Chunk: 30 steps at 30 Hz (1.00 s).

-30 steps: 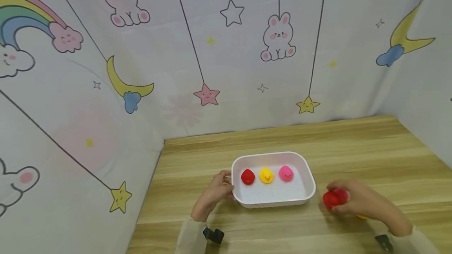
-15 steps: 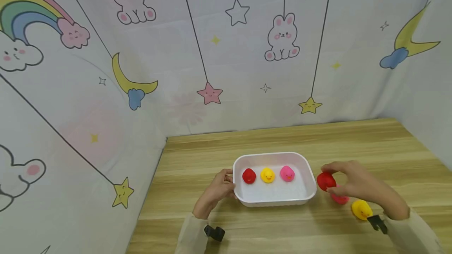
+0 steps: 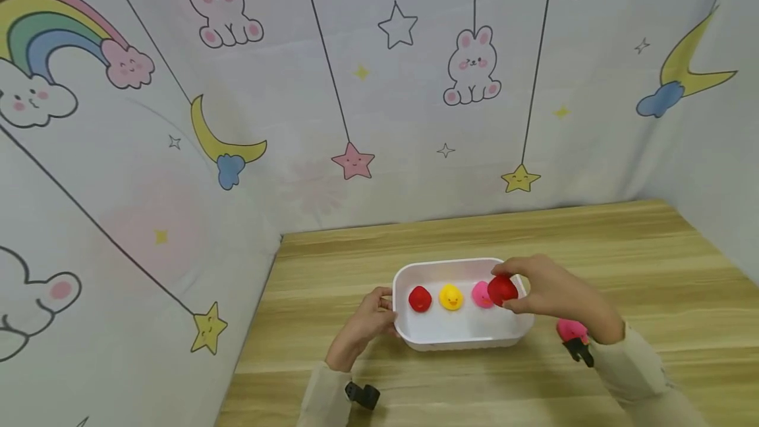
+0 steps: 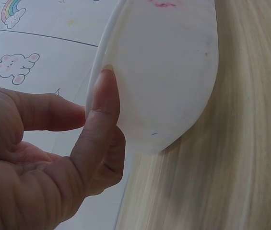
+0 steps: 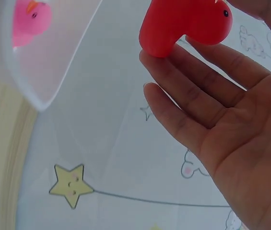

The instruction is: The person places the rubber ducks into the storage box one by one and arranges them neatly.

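My left hand grips the left end of a white plastic box. In the left wrist view, its thumb lies along the outer wall, with a finger at the rim. A red rubber duck is pinched in my right hand, above the box's right end. The right wrist view shows this red duck off the surface, held by the fingertips. Inside the box, a second red duck, a yellow duck and a pink duck form a row; the held duck partly covers the pink one.
Another pink duck lies on the wooden table to the right of the box, partly hidden by my right wrist and its black strap clip. A printed cloth hangs behind the table and along its sides.
My right hand has lifted the red duck off the table on the right and carried it left over the box. My left hand keeps its grip. The yellow duck on the table is now hidden.
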Each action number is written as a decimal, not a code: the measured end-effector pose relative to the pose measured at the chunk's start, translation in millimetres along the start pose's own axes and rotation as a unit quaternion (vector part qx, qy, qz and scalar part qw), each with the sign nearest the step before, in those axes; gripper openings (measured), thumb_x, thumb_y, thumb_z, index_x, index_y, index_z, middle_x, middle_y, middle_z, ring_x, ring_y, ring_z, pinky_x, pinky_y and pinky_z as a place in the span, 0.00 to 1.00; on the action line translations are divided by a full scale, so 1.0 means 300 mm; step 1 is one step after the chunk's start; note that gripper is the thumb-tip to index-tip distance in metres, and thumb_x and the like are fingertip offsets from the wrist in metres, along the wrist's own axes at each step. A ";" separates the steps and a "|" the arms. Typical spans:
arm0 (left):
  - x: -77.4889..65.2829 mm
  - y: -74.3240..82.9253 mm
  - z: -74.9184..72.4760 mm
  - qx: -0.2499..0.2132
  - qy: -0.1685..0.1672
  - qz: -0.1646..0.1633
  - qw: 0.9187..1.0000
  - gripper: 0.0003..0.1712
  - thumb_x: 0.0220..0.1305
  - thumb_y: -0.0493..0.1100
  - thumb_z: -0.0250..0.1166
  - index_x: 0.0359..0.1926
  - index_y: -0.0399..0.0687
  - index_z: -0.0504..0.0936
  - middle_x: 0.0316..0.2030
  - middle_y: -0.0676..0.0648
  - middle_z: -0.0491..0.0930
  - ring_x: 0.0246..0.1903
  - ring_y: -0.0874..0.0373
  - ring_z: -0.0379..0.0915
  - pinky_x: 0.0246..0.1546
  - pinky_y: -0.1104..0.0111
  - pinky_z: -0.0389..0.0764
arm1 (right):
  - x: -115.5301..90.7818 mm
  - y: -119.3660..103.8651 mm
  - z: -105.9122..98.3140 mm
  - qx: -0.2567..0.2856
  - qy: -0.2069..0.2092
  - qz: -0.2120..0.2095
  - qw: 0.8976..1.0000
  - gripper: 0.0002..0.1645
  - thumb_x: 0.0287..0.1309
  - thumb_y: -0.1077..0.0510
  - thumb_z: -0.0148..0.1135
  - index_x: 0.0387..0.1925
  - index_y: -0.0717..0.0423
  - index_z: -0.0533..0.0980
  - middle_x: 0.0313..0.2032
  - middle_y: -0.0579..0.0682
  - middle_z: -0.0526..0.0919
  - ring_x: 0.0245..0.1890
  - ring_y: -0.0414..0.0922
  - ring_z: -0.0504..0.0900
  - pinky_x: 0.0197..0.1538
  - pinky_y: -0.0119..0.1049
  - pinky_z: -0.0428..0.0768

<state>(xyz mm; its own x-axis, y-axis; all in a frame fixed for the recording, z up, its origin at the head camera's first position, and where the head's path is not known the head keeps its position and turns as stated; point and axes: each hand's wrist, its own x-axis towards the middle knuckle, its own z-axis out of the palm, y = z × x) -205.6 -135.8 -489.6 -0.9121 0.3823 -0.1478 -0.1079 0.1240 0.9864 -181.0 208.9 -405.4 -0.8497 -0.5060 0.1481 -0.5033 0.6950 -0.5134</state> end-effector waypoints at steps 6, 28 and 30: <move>-0.003 0.002 0.001 -0.007 -0.002 -0.001 1.000 0.31 0.59 0.24 0.54 0.63 0.19 0.58 0.37 0.39 0.68 0.25 0.55 0.74 0.28 0.64 0.90 | 0.069 -0.030 0.048 0.023 -0.030 -0.004 0.999 0.28 0.51 0.56 0.76 0.53 0.60 0.81 0.49 0.50 0.85 0.47 0.49 0.81 0.49 0.46 0.88; -0.004 -0.001 -0.005 -0.007 0.001 -0.003 1.000 0.29 0.60 0.24 0.54 0.63 0.19 0.60 0.37 0.40 0.69 0.26 0.55 0.73 0.29 0.61 0.90 | 0.233 -0.088 0.289 0.072 -0.037 -0.087 0.993 0.19 0.49 0.59 0.77 0.45 0.58 0.84 0.39 0.42 0.85 0.39 0.42 0.79 0.44 0.43 0.87; -0.004 -0.003 -0.005 -0.008 -0.001 -0.004 1.000 0.29 0.60 0.24 0.54 0.63 0.19 0.59 0.37 0.40 0.69 0.27 0.54 0.74 0.30 0.59 0.91 | 0.239 -0.089 0.311 0.075 -0.040 -0.087 0.993 0.19 0.49 0.60 0.77 0.44 0.59 0.84 0.39 0.43 0.85 0.39 0.43 0.79 0.43 0.42 0.86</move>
<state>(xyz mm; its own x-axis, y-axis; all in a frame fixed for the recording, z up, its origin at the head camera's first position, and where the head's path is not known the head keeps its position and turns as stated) -204.9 -137.8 -490.1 -0.9105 0.3833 -0.1553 -0.1206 0.1131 0.9862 -213.9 106.2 -459.9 -0.7338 -0.6549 0.1809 -0.6074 0.5131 -0.6064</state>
